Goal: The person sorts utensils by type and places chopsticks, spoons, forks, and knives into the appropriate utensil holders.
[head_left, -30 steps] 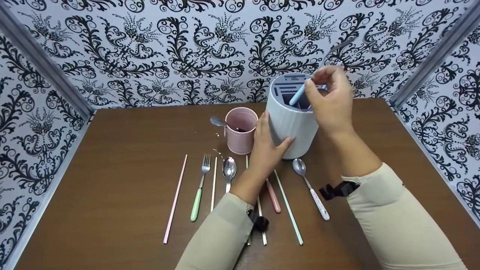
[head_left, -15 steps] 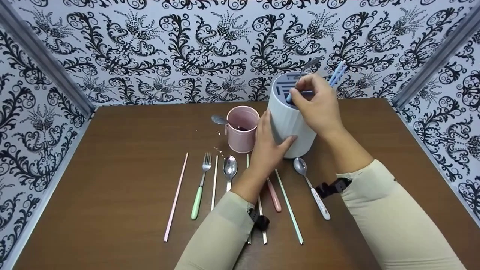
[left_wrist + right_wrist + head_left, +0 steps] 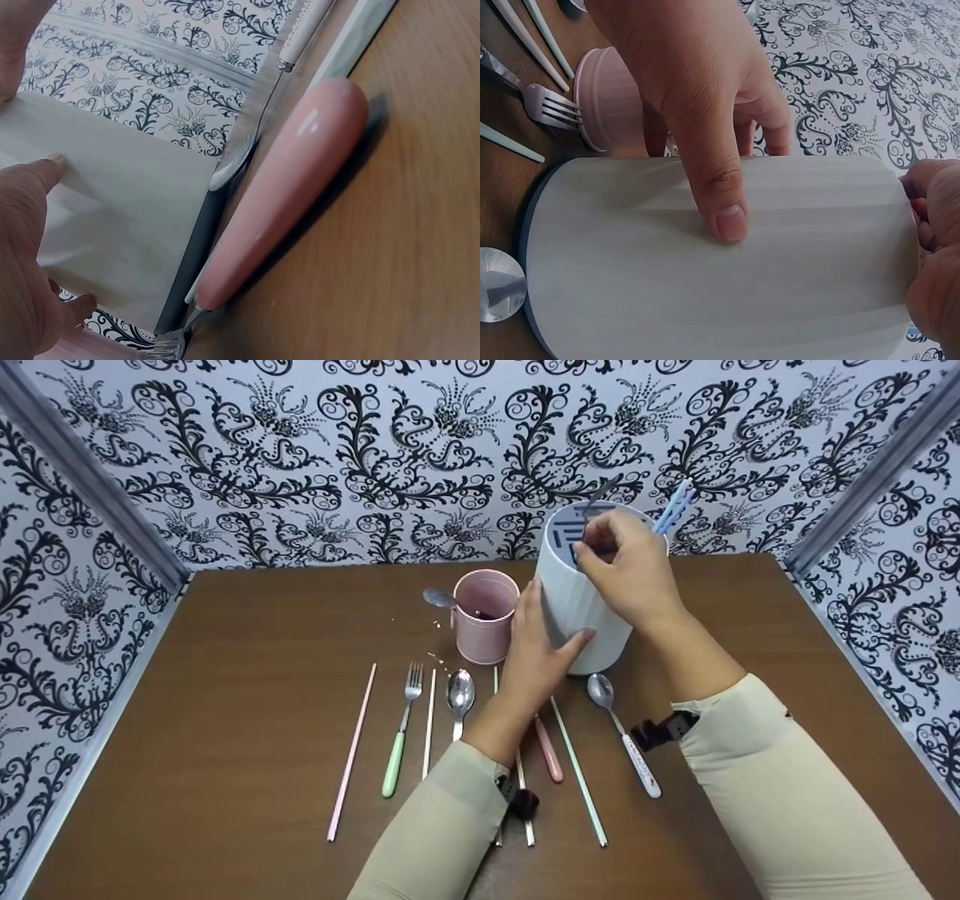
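A white utensil holder (image 3: 581, 615) with a slotted grey-blue top stands on the table, leaning slightly. My left hand (image 3: 536, 660) grips its side, thumb in front and fingers behind, as the right wrist view shows. At the top, my right hand (image 3: 634, 566) pinches a metal utensil (image 3: 598, 497) whose light blue handle points down into the opening. The utensil's head sticks up above the fingers; its kind is unclear. Two slim blue sticks (image 3: 673, 508) rise from the holder behind my right hand. The right hand hides much of the opening.
Left of the holder stands a pink cup (image 3: 484, 637) with a spoon (image 3: 438, 598) over its rim. In front lie a green-handled fork (image 3: 394, 761), a large spoon (image 3: 460, 695), a pink-handled fork (image 3: 285, 195), a white-handled spoon (image 3: 637, 765) and several chopsticks (image 3: 352, 754).
My right hand has moved left and down over the holder, lowering the blue handle into the opening. The blue sticks have come into clearer view. My left hand has stayed on the holder.
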Motion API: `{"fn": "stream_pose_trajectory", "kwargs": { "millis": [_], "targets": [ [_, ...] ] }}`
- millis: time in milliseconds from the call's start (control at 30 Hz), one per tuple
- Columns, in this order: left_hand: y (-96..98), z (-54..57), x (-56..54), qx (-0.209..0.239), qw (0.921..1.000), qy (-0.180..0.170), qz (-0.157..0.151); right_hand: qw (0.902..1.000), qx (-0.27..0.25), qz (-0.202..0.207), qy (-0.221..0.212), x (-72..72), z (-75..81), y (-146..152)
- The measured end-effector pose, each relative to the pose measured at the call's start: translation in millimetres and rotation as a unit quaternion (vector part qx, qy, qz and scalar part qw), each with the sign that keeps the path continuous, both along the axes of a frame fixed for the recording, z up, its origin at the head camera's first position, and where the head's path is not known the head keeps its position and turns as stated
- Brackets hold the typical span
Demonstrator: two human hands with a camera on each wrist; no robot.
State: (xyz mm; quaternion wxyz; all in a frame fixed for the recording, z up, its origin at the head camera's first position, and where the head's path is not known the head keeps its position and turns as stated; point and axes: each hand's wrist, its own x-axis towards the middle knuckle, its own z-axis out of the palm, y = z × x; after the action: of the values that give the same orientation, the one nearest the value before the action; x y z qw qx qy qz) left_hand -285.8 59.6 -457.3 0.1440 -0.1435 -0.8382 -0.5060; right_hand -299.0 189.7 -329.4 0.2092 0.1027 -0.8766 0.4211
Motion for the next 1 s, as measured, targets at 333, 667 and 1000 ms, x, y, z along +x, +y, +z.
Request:
{"fn": "stream_pose_trajectory", "kwargs": {
  "millis": [333,667,1000],
  "targets": [
    [0.4,-0.4,0.7,0.003,1.0,-0.003,0.001,0.9989,0.042,-0.012,-0.019,-2.0,0.8,-1.5],
    [0.0,-2.1,0.2,0.003,0.9999,0.014,-0.003,0.9971,0.072,-0.01,-0.023,1.0,3.1,-3.0],
    [-0.3,-1.9,-0.2,0.004,0.9999,0.017,-0.003,0.9991,0.042,-0.005,-0.005,9.0,2.0,-2.2]
  ]
}}
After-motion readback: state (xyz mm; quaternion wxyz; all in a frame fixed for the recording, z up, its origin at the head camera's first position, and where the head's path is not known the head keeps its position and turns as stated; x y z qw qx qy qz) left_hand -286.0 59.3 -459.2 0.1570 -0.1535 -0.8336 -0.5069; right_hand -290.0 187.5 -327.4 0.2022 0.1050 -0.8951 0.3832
